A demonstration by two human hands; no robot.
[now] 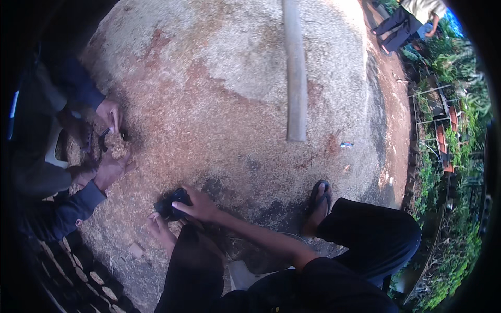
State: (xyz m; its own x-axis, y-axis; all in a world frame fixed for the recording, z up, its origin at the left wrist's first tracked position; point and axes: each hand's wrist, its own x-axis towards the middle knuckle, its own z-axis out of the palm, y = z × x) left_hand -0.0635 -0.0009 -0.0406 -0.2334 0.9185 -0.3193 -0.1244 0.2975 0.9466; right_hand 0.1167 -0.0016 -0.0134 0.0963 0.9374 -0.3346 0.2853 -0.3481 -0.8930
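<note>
A small black plastic bag (172, 204) is held low over the ground, just ahead of my left knee. My right hand (201, 206) is closed on its right side, thumb over the near face. At the bag's lower left edge my left hand (162, 229) has its fingers bent against the plastic; my dark trouser leg hides part of this hand. Loose light brown husk-like material (209, 135) covers the ground around both hands.
At the left, other people's hands (112, 156) handle brown material and a dark bag. Rows of filled black bags (83, 274) stand lower left. A long pole (296, 73) lies ahead. My sandalled foot (319, 201) rests right. Another person (404, 23) stands far right, near plants (459, 151).
</note>
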